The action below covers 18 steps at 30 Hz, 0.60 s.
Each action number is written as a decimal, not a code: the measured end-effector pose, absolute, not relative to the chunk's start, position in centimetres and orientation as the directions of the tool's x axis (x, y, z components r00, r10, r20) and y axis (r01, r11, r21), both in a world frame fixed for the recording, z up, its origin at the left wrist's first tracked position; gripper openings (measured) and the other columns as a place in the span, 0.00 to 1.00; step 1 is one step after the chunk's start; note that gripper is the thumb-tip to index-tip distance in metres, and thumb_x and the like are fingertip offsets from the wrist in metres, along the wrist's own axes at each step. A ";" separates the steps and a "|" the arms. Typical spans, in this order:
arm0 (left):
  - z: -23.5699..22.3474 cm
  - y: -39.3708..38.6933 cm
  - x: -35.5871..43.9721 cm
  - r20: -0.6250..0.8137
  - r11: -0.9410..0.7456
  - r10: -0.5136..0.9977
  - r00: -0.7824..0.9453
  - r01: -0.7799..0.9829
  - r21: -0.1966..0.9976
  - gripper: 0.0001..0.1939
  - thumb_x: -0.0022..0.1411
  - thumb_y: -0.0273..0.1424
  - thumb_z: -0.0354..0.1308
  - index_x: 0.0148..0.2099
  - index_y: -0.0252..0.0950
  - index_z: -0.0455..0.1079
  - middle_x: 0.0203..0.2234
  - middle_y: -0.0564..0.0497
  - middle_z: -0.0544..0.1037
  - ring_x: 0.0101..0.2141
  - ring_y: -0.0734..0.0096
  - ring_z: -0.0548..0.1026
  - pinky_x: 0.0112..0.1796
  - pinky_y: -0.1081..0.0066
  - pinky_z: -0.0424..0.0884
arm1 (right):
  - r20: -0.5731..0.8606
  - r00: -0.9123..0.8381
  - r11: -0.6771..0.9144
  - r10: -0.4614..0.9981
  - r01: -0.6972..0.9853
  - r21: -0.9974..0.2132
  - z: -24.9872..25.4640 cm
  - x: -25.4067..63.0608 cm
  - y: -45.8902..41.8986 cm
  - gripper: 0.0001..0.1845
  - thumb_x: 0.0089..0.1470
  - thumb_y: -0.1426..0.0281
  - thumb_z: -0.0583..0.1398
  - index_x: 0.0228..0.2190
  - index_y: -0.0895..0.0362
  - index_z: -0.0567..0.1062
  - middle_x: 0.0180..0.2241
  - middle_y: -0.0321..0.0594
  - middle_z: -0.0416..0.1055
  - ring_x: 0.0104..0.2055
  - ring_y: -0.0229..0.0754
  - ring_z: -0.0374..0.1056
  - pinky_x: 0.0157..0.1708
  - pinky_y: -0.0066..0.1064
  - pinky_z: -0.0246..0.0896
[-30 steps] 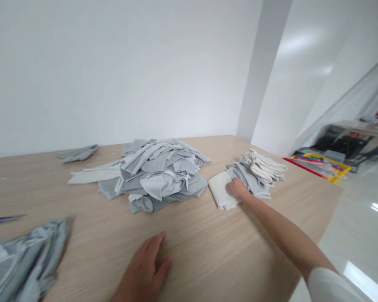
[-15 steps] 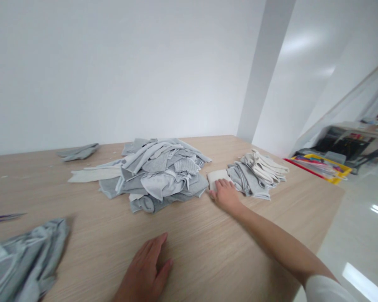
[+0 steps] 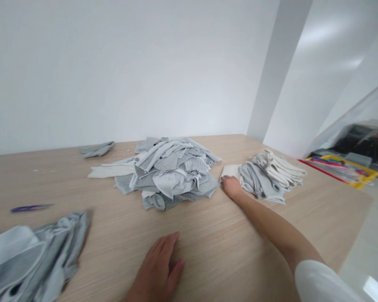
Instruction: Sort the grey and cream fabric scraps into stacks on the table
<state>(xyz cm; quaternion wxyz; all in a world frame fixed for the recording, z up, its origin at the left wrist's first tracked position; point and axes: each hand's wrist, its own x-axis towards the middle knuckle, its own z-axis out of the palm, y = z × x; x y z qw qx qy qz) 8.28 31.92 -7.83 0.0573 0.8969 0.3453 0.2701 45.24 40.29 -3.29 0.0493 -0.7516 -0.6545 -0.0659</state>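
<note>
My right hand (image 3: 232,187) reaches far across the wooden table (image 3: 245,251) and presses flat on a folded white cloth (image 3: 229,170), fingers stretched out over it. That cloth lies between a big heap of grey and white fabric scraps (image 3: 170,174) and a smaller stack of folded grey and cream pieces (image 3: 272,174). My left hand (image 3: 159,272) rests palm down on the bare table near the front edge, fingers together and extended, holding nothing.
A crumpled grey cloth bundle (image 3: 34,258) lies at the front left. A purple tool (image 3: 30,207) sits on the table at left. A small grey scrap (image 3: 96,149) lies at the back. A yellow tray (image 3: 346,170) stands on the floor at right.
My right hand slid the folded white cloth away from me, toward the back between the heap and the folded stack. The view shifted slightly; my left hand stayed put.
</note>
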 end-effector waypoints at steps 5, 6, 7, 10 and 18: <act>-7.8 31.8 8.3 0.415 -0.748 0.661 0.625 0.594 0.297 0.25 0.61 0.34 0.55 0.60 0.34 0.61 0.51 0.40 0.74 0.50 0.55 0.73 0.50 0.56 0.71 | 0.187 0.061 -0.058 0.980 0.998 -0.023 -3.6 45.4 42.1 0.15 0.59 0.76 0.50 0.45 0.60 0.71 0.47 0.48 0.70 0.49 0.43 0.66 0.48 0.31 0.54; -7.8 31.8 8.3 0.408 -0.747 0.662 0.629 0.593 0.299 0.25 0.61 0.34 0.55 0.60 0.34 0.61 0.51 0.40 0.73 0.50 0.55 0.72 0.51 0.55 0.71 | 0.192 0.046 -0.042 0.980 0.999 -0.029 -3.7 45.6 42.2 0.16 0.59 0.77 0.50 0.45 0.59 0.71 0.48 0.47 0.70 0.50 0.42 0.65 0.49 0.29 0.54; -7.7 31.8 8.3 0.398 -0.747 0.663 0.634 0.592 0.302 0.25 0.61 0.33 0.55 0.60 0.34 0.61 0.51 0.40 0.73 0.51 0.56 0.72 0.52 0.55 0.70 | 0.196 0.035 -0.029 0.980 0.999 -0.035 -3.7 45.8 42.4 0.16 0.58 0.78 0.50 0.46 0.59 0.71 0.48 0.47 0.70 0.51 0.42 0.64 0.50 0.28 0.53; -7.6 31.7 8.4 0.370 -0.743 0.669 0.645 0.594 0.309 0.25 0.62 0.34 0.54 0.60 0.35 0.61 0.52 0.40 0.73 0.51 0.56 0.72 0.52 0.55 0.70 | 0.193 0.038 -0.030 0.980 0.998 -0.049 -3.7 46.6 42.8 0.19 0.57 0.79 0.50 0.47 0.57 0.71 0.50 0.46 0.70 0.53 0.42 0.64 0.51 0.29 0.53; -7.8 31.7 8.4 0.356 -0.747 0.665 0.656 0.584 0.319 0.25 0.61 0.33 0.54 0.60 0.34 0.62 0.52 0.39 0.73 0.51 0.54 0.72 0.52 0.54 0.70 | 0.332 0.213 -0.208 0.919 0.977 -0.053 -3.2 45.5 42.6 0.28 0.61 0.75 0.44 0.62 0.65 0.56 0.66 0.58 0.47 0.67 0.58 0.41 0.61 0.58 0.32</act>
